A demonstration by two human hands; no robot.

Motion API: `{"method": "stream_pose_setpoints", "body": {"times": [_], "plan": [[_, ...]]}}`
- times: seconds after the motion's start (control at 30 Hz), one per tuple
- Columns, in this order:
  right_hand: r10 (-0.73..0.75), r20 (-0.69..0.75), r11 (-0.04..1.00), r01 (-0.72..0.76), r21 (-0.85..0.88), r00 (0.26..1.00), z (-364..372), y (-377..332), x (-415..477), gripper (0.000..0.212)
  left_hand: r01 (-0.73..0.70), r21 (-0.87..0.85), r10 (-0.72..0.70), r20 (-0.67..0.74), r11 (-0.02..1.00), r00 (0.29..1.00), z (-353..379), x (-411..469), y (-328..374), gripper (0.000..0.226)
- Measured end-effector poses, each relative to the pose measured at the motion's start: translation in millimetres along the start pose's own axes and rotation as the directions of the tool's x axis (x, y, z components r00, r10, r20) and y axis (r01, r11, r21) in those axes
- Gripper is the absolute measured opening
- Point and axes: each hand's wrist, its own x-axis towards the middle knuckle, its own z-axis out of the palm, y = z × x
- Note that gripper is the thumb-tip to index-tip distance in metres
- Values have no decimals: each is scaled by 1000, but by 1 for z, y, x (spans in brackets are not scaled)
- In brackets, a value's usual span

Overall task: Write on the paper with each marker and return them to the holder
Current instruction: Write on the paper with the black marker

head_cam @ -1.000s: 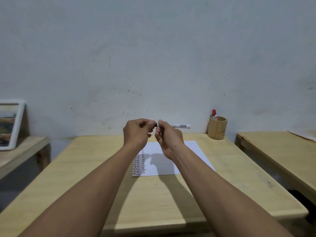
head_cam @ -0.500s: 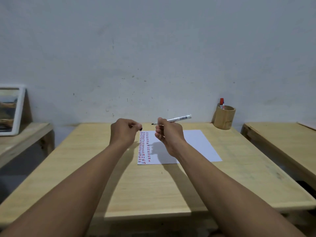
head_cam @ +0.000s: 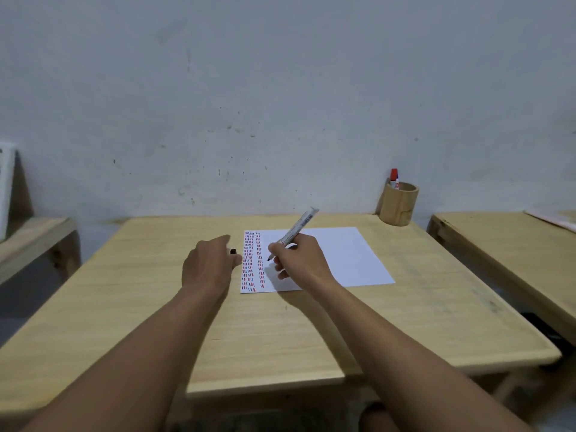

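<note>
A white sheet of paper (head_cam: 336, 257) lies on the wooden table (head_cam: 280, 332), its left part filled with columns of short red and dark strokes. My right hand (head_cam: 299, 260) holds an uncapped white marker (head_cam: 296, 229), tip down just above the paper beside the strokes. My left hand (head_cam: 208, 266) rests at the paper's left edge and pinches the black cap (head_cam: 233, 251). A round wooden holder (head_cam: 399, 204) stands at the table's far right corner with a red-capped marker (head_cam: 394, 179) sticking out.
A second wooden table (head_cam: 511, 254) stands to the right with a gap between. A lower wooden surface (head_cam: 31, 241) with a framed picture (head_cam: 6, 188) is at the left. A grey wall runs behind.
The cap came off the marker and stayed in my left hand. Both hands dropped from mid-air to the table. The marker turned tip down over the paper.
</note>
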Motion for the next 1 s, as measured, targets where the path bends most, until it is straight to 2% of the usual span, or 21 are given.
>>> {"method": "stream_pose_setpoints", "body": {"times": [0.1, 0.13, 0.23, 0.33, 0.57, 0.87, 1.0], "plan": [[10, -1, 1000, -10, -5, 1000, 4, 6, -11, 11, 40, 13, -39, -57, 999, 998, 0, -12, -3, 48], [15, -3, 1000, -15, 8, 1000, 6, 9, -14, 10, 45, 54, -43, -36, 998, 998, 2, -17, -6, 49], [-31, -29, 993, 28, -111, 999, 10, 18, -15, 15, 61, 252, -110, 185, 966, 977, 6, -29, -19, 62], [-40, -12, 986, 38, -164, 999, 12, 17, -16, 16, 25, 309, -125, 307, 951, 943, 10, -32, -28, 67], [-67, 20, 962, 70, -263, 998, 14, 18, -15, 18, -4, 329, -102, 304, 944, 947, 11, -36, -29, 68], [-85, 30, 955, 90, -284, 996, 14, 19, -14, 23, -13, 335, -97, 309, 942, 946, 11, -37, -29, 68], [-71, 52, 960, 82, -267, 996, 15, 20, -12, 15, -10, 322, -95, 306, 947, 947, 10, -37, -29, 68]]}}
